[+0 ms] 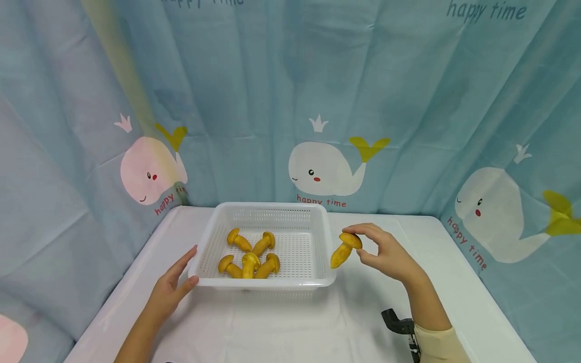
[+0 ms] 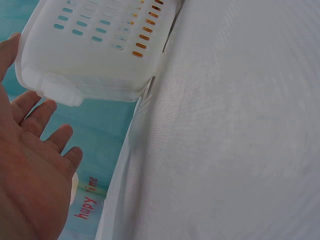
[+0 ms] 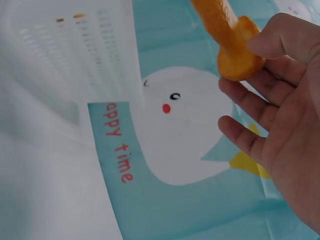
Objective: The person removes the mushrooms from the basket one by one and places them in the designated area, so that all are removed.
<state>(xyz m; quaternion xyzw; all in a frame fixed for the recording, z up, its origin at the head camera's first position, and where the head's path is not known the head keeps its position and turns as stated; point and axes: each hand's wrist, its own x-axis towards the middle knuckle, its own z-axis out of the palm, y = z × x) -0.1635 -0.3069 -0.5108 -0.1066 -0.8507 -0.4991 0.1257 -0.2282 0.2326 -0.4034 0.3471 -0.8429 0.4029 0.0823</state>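
Note:
A yellow-brown mushroom [image 1: 346, 249] is pinched by its cap between the thumb and fingers of my right hand [image 1: 388, 253], just outside the right rim of a white plastic basket [image 1: 317, 272]. Its stem points down and to the left. In the right wrist view the same mushroom [image 3: 235, 45] is gripped at the cap. Several similar mushrooms [image 1: 249, 263] lie together in the basket's left half. My left hand [image 1: 169, 291] is at the basket's left side, fingers spread and thumb by the front corner. The left wrist view shows the left hand [image 2: 37, 160] with loosely extended fingers beside the basket's rim.
A white-covered table [image 1: 281, 327] carries the basket near its back edge. Behind and to both sides hangs a blue curtain [image 1: 254, 101] printed with whales. A black strap-like device [image 1: 399, 322] sits at the right wrist, near a beige sleeve [image 1: 440, 345].

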